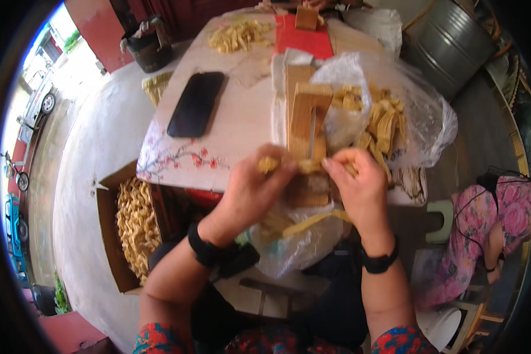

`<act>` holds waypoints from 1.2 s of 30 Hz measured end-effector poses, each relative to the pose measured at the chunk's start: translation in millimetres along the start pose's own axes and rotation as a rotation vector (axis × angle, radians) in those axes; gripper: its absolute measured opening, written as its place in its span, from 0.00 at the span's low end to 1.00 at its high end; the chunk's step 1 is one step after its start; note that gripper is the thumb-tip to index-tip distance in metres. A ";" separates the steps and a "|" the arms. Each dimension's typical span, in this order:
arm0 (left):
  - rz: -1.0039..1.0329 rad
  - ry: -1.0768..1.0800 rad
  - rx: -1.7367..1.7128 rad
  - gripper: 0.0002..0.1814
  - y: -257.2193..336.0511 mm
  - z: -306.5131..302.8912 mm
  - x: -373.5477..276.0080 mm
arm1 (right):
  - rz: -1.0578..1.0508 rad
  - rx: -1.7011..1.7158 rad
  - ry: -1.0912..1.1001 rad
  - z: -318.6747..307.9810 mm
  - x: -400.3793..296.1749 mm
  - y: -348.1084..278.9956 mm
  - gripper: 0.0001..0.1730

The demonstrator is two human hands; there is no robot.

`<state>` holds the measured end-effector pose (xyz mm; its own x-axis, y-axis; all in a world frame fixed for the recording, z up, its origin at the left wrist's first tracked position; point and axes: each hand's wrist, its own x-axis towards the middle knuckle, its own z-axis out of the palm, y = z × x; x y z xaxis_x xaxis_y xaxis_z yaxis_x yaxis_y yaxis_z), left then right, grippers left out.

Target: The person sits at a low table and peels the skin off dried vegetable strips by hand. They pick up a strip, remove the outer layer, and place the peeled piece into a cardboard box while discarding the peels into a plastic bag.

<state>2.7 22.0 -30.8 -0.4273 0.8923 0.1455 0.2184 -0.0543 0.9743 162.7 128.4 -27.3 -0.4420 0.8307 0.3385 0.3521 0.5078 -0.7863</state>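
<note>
A yellowish, flexible strip (309, 167) of what looks like dried food is stretched between my two hands. My left hand (254, 192) pinches one end, with a yellow bunch (268, 164) showing by its fingers. The other end is pinched in my right hand (362, 179). Directly beyond them stands a wooden stand (310, 108) with an upright block and a thin metal rod. To its right, an open clear plastic bag (431, 128) holds more flat strips (387, 121). Below my hands, a plastic sheet or bag (298, 254) carries a loose long strip (314, 221).
A black phone (196, 104) lies on the table (243, 106). A cardboard box (106, 239) of curled pieces (137, 225) stands lower left. Further off are a yellow pile (239, 36), a red sheet (298, 42), a black bucket (148, 51) and a metal drum (453, 44). Another person (482, 234) is at right.
</note>
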 end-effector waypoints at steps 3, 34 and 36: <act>-0.092 0.080 0.068 0.05 -0.8 -0.8 5.1 | 0.081 -0.095 0.060 -6.2 10.4 7.2 0.10; 0.672 0.102 0.364 0.20 13.0 -10.7 -57.5 | -0.200 -0.161 -0.508 1.9 -63.0 -50.6 0.21; 0.571 0.084 0.340 0.12 19.1 -7.7 -58.5 | -0.232 -0.289 -0.280 7.0 -66.4 -47.1 0.20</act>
<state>25.1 -34.7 -19.4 -0.2267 0.7268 0.6484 0.6888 -0.3511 0.6343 169.7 47.7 -16.4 -0.7279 0.6143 0.3048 0.4154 0.7486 -0.5168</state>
